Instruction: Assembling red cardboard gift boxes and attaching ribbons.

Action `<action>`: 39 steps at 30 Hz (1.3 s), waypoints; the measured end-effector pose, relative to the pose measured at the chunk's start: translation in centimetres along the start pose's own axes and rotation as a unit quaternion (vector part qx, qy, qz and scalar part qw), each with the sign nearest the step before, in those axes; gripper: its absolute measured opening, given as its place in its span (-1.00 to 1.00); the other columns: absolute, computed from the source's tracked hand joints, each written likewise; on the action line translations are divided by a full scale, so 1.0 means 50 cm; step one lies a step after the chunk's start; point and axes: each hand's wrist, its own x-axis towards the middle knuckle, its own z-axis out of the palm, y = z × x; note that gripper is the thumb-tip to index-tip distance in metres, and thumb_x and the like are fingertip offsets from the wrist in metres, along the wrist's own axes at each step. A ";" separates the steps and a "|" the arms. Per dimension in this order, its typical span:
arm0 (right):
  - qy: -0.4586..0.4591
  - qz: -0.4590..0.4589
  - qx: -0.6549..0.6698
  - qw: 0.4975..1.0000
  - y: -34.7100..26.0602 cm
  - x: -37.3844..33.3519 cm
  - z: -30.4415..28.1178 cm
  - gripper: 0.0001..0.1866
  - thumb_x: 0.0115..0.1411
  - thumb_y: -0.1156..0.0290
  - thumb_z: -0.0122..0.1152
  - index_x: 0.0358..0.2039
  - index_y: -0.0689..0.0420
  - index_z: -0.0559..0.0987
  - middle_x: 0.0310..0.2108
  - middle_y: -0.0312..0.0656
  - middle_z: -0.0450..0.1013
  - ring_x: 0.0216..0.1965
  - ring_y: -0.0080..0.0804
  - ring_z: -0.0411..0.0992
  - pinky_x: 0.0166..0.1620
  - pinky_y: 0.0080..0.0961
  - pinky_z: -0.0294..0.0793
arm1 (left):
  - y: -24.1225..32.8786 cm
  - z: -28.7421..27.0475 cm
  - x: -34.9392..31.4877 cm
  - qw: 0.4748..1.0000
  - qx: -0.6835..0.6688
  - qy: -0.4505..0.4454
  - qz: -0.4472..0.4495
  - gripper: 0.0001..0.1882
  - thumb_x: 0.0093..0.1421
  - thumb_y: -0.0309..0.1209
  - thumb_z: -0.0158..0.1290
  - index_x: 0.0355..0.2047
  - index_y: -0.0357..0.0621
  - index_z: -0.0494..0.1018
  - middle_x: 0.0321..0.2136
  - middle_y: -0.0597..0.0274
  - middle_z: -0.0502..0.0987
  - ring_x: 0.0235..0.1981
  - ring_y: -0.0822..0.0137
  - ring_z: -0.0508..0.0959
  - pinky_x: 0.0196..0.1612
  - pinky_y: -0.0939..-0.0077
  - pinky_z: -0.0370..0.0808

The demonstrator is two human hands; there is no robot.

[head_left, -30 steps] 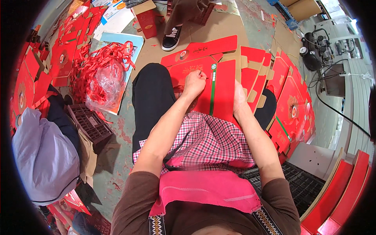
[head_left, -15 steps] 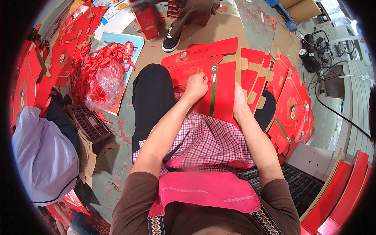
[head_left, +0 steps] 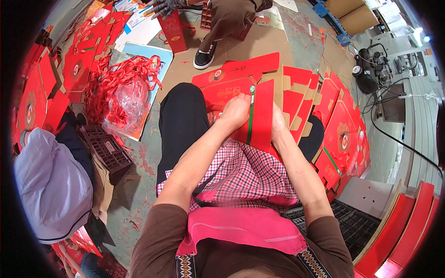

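Note:
Across my lap lies a flat red cardboard box blank (head_left: 263, 104) with gold print and a green stripe. My left hand (head_left: 238, 111) rests on its printed face beside the stripe, fingers curled in. Whatever those fingers may pinch is hidden. At the blank's right edge, my right hand (head_left: 278, 121) grips the side panel from behind, its fingertips out of sight. That panel stands slightly raised. More red blanks (head_left: 296, 76) with brown cardboard tabs lie fanned out just beyond my right hand.
Red ribbons (head_left: 120, 76) and clear plastic lie on a board at left, near a dark plastic crate (head_left: 105, 147). Ahead, another person's gloved hand (head_left: 168, 6) is above a red box (head_left: 174, 34). Red blanks (head_left: 343, 134) pile up at right, before an air compressor (head_left: 371, 69).
My left hand has shifted slightly right, toward the green stripe. The right side panel is tilted up more, with my right hand behind it. The other person's gloved hand has come into view.

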 end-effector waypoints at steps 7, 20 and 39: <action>0.005 0.075 -0.004 0.997 -0.002 0.007 -0.025 -0.73 0.20 0.25 -0.13 -0.30 0.16 0.45 -0.39 -0.18 0.46 -0.44 -0.42 0.45 -0.35 -0.48 0.50 | 0.020 -0.058 -0.001 0.981 -0.036 -0.059 -0.180 -0.79 0.08 -0.34 -0.08 -0.47 -0.28 0.39 -0.47 -0.14 0.48 -0.36 -0.07 0.49 -0.27 0.10 0.40; -0.057 0.126 0.045 0.989 0.016 0.060 -0.040 -0.70 0.22 0.24 -0.14 -0.24 0.19 0.43 -0.34 -0.16 0.46 -0.40 -0.38 0.45 -0.30 -0.45 0.50 | 0.009 -0.083 -0.006 0.992 0.074 -0.099 -0.032 -0.78 0.07 -0.46 -0.21 -0.35 -0.33 0.37 -0.37 -0.13 0.47 -0.34 -0.03 0.51 -0.27 0.17 0.45; -0.021 0.087 0.051 0.995 0.045 0.053 -0.020 -0.68 0.23 0.22 -0.15 -0.20 0.19 0.42 -0.31 -0.16 0.45 -0.35 -0.38 0.45 -0.26 -0.43 0.49 | 0.009 -0.096 -0.002 0.970 -0.021 -0.096 -0.222 -0.74 0.11 -0.32 -0.16 -0.30 -0.24 0.37 -0.35 -0.15 0.48 -0.24 -0.07 0.47 -0.19 0.05 0.38</action>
